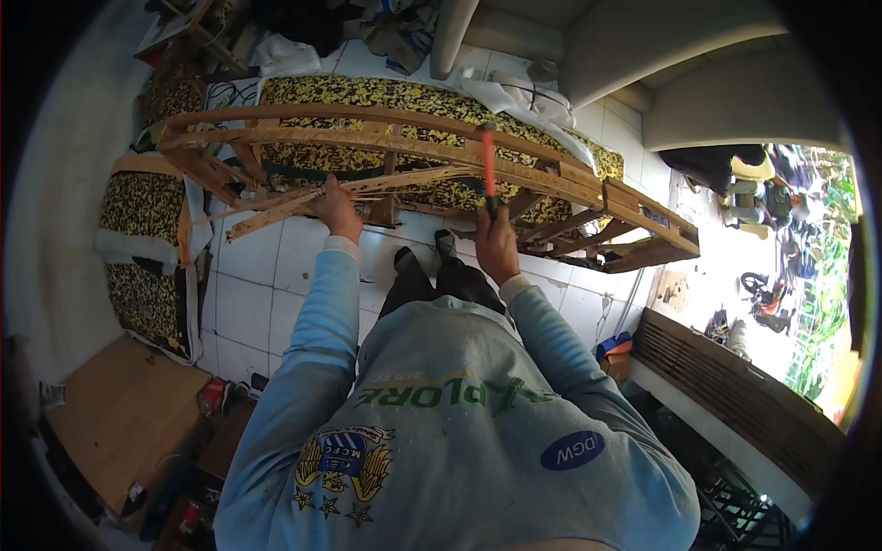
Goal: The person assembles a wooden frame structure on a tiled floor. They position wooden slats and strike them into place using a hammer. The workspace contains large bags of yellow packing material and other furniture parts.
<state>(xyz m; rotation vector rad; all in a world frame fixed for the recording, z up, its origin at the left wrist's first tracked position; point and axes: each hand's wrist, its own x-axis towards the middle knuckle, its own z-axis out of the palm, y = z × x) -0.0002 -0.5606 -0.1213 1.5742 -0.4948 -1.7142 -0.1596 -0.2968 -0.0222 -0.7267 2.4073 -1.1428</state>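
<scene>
A long wooden frame (395, 138) of bare brown timber lies across in front of me. My right hand (498, 243) is wrapped round the black grip of a hammer (489, 165) with a red shaft. The hammer's head is up by the frame's long rail. My left hand (338, 213) is closed on a splintered wooden strip (276, 209), pale and split into slivers. One end of this strip sticks out past the frame's left part, and the other runs right toward the hammer. The fingertips of my left hand are partly hidden.
Yellow-and-black patterned cushions (138, 220) stand at the left, with more patterned fabric (367, 92) beyond the frame. My feet (424, 253) are on white floor tiles (248, 312). A brown board (119, 413) lies lower left. A slatted wooden piece (726, 367) and a parked motorcycle (772, 298) are at the right.
</scene>
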